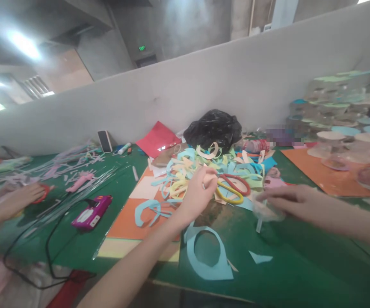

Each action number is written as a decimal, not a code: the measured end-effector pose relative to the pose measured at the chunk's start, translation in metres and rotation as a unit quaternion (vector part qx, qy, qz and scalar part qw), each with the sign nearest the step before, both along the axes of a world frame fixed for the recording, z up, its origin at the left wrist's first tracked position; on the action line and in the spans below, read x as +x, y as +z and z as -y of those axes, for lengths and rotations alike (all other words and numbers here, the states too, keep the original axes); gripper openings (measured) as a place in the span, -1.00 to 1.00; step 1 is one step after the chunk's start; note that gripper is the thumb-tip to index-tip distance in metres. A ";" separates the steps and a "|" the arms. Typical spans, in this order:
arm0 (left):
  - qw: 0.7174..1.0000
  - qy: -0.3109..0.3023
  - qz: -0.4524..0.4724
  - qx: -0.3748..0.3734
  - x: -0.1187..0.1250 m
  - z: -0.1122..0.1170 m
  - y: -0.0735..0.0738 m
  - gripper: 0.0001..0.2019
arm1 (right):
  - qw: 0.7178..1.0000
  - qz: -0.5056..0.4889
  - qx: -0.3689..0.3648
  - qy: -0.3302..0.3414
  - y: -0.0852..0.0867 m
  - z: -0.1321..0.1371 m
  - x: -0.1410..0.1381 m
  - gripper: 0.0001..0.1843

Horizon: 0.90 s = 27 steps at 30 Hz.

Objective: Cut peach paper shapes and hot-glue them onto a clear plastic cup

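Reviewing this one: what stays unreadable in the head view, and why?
All in the head view:
Red and yellow loops: what they join to is out of sight by the left hand and paper scraps.
Clear thing at the right hand: blurred, exact shape unclear.
Black bag: dark plastic hides any contents.
Purple thing: covered by pixelation.
Right forearm: cut off by the right edge.

Left hand (200,188) curled; right hand (289,203) pointing inward.
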<state>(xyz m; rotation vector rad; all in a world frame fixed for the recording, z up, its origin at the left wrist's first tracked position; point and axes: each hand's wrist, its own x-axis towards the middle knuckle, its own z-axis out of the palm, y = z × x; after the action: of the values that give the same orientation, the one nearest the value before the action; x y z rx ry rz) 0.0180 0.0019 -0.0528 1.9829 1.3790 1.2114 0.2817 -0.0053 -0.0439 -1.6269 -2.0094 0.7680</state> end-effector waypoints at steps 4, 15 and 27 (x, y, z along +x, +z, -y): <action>1.000 -0.015 -0.014 -0.020 0.003 0.001 -0.001 -0.69 | 0.991 0.022 -0.077 0.109 -0.012 0.019 -0.025 -0.59; 0.999 -0.020 -0.037 0.035 -0.001 0.001 -0.007 -0.67 | 0.978 0.080 -0.068 0.181 0.003 0.007 -0.062 -0.60; 0.999 0.004 0.046 0.003 -0.002 -0.008 -0.016 -0.57 | 0.974 0.214 0.069 -0.034 0.013 0.017 -0.002 -0.48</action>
<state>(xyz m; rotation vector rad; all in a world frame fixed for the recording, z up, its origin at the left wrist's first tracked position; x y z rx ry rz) 0.0160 0.0098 -0.0686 1.9015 1.3412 1.2963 0.2800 -0.0225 -0.0310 -1.8873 -2.2177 0.2559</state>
